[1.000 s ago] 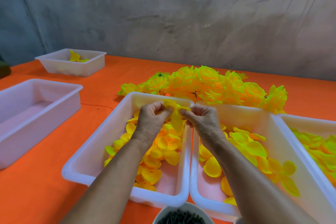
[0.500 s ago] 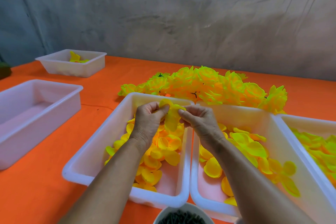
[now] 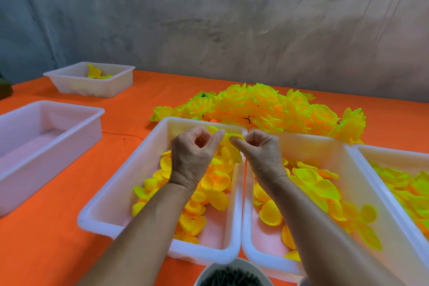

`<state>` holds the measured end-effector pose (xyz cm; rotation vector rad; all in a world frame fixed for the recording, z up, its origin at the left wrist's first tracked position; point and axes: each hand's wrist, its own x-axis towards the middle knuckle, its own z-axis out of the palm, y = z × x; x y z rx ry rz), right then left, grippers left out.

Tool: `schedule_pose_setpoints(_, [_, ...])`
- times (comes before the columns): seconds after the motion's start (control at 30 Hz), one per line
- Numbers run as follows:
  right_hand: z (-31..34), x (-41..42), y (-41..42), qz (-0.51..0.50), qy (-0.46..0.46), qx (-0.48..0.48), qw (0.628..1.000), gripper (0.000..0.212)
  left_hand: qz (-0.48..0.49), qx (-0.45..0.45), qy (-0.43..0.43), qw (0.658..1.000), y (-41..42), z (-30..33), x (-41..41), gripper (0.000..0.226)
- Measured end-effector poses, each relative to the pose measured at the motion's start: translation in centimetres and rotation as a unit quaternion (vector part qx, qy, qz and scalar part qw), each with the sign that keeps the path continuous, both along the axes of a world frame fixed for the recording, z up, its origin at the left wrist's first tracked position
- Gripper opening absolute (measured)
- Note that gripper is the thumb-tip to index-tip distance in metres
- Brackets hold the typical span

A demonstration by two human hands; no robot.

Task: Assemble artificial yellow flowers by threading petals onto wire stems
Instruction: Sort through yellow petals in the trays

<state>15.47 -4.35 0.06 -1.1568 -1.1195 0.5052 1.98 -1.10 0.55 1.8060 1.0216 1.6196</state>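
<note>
Over the white plastic tray (image 3: 120, 195), left hand (image 3: 193, 155) and right hand (image 3: 262, 153) pinch a thin yellow fabric petal (image 3: 228, 146); it looks featherlight and floppy, best gripped near its centre.

I see smooth, slightly glossy white plastic trays (image 3: 120, 195), thin matt fabric-like petals (image 3: 218, 199) (fluorescent yellow), a matt orange cloth (image 3: 46, 251), and a rough grey wall (image 3: 232, 18).

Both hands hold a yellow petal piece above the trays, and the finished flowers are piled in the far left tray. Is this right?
Not quite. The head view shows the finished flowers piled on the orange table behind the trays, not in the far left tray, which holds only a few yellow pieces. The left hand and right hand do hold a petal piece.
</note>
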Motion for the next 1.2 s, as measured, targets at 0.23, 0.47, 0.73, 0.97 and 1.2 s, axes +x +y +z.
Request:
schedule_pose_setpoints(0.23, [-0.3, -1.1, 0.2, 0.010, -0.082, 0.019, 0.996, 0.049, -0.136, -0.237, -0.052, 0.961, 0.1, 0.1, 0.1, 0.029])
schedule_pose_setpoints(0.47, [-0.3, -1.2, 0.1, 0.097, -0.053, -0.024, 0.994, 0.042, -0.212, -0.414, -0.186, 0.865, 0.6, 0.6, -0.7, 0.015])
schedule_pose_setpoints(0.73, [0.4, -0.3, -0.2, 0.076, 0.023, -0.027, 0.996, 0.024, -0.204, -0.385, -0.204, 0.877, 0.9, 0.5, -0.5, 0.019])
schedule_pose_setpoints(0.97, [0.6, -0.4, -0.5, 0.063, 0.065, -0.035, 0.995, 0.019, -0.167, -0.343, -0.153, 0.912, 0.8, 0.3, -0.3, 0.019])
schedule_pose_setpoints(1.2, [0.9, -0.4, -1.0, 0.061, 0.059, -0.038, 0.996, 0.015, -0.219, -0.364, -0.099, 0.900, 0.4, 0.1, -0.5, 0.011])
